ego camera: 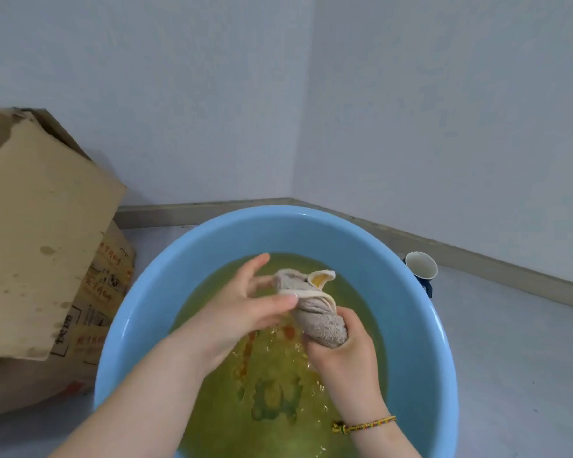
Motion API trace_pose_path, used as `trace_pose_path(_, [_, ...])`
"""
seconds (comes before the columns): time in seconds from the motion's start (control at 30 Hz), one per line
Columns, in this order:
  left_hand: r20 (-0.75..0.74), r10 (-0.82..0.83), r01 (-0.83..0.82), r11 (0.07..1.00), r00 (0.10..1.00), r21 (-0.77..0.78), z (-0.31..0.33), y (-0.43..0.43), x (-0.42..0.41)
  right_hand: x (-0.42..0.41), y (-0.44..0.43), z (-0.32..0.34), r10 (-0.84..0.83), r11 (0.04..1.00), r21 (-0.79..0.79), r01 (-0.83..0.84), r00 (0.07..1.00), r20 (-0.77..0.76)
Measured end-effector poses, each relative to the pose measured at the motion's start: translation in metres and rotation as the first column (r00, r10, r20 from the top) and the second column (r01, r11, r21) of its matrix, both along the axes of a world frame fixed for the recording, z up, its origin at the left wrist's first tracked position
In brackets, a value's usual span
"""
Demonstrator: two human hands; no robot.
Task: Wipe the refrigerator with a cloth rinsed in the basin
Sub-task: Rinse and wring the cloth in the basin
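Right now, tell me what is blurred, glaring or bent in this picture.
Head view: soft even light; the left hand motion-blurred against the twisted grey terry cloth; glints break up the yellowish water in the round light-blue plastic basin; the wall corner leans, wide-angle distortion.

White walls (444, 94) meeting in a corner, pale floor (526, 375), beige baseboard (477, 256)

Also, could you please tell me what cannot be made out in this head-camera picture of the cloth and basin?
The refrigerator is nowhere in the head view.
The basin: near rim cut by the bottom edge; rippling yellowish water blurs its bottom pattern.
The cloth: lower end hidden inside the right hand.
The cardboard box: print too small and blurred to read.
The cup: base hidden behind the basin.
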State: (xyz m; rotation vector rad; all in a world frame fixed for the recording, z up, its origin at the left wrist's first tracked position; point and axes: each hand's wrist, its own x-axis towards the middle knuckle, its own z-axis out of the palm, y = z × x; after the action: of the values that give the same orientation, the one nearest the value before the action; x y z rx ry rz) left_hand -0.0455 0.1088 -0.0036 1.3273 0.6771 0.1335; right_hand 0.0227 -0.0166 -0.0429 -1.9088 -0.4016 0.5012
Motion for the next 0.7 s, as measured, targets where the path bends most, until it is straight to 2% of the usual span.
trace_pose_path(0.03, [0.033, 0.073, -0.069, 0.991, 0.997, -0.110, 0.011, 0.000, -0.003, -0.001, 0.001, 0.006, -0.008, 1.000, 0.008, 0.008, 1.000, 0.018])
trace_pose_path(0.1, [0.003, 0.110, -0.108, 0.978, 0.994, -0.180, 0.040, -0.006, -0.007, -0.005, 0.006, 0.037, 0.041, 0.999, -0.012, -0.041, 0.999, 0.025])
trace_pose_path(0.13, [-0.002, 0.143, -0.141, 0.975, 0.990, -0.174, 0.055, -0.011, -0.006, -0.009, 0.008, 0.054, 0.081, 0.997, -0.006, -0.081, 0.997, 0.020])
trace_pose_path(0.2, [-0.015, 0.303, -0.304, 0.950, 0.953, -0.068, 0.096, -0.016, -0.001, -0.012, 0.016, 0.102, 0.186, 0.982, 0.001, -0.186, 0.982, 0.007])
trace_pose_path(0.27, [-0.016, 0.456, -0.456, 0.890, 0.890, 0.007, 0.135, -0.014, 0.003, -0.016, 0.020, 0.149, 0.329, 0.944, -0.023, -0.328, 0.944, 0.039])
trace_pose_path(0.37, [-0.041, 0.517, -0.517, 0.856, 0.855, -0.002, 0.203, -0.004, 0.000, -0.019, 0.017, 0.221, 0.450, 0.893, -0.044, -0.448, 0.892, 0.041])
trace_pose_path(0.4, [-0.046, 0.494, -0.495, 0.869, 0.868, -0.003, 0.226, -0.003, -0.002, -0.018, 0.015, 0.244, 0.404, 0.915, -0.003, -0.404, 0.915, 0.008])
trace_pose_path(0.47, [-0.045, 0.437, -0.438, 0.899, 0.898, -0.007, 0.271, -0.007, -0.005, -0.015, 0.012, 0.291, 0.226, 0.972, 0.100, -0.213, 0.962, -0.150])
trace_pose_path(0.53, [-0.022, 0.366, -0.367, 0.930, 0.930, -0.013, 0.311, -0.020, -0.005, -0.015, 0.009, 0.332, 0.144, 0.979, 0.177, -0.098, 0.952, -0.271])
trace_pose_path(0.7, [0.047, 0.189, -0.188, 0.982, 0.981, -0.032, 0.413, -0.045, -0.006, -0.022, -0.016, 0.438, 0.044, 0.972, 0.235, 0.017, 0.967, -0.249])
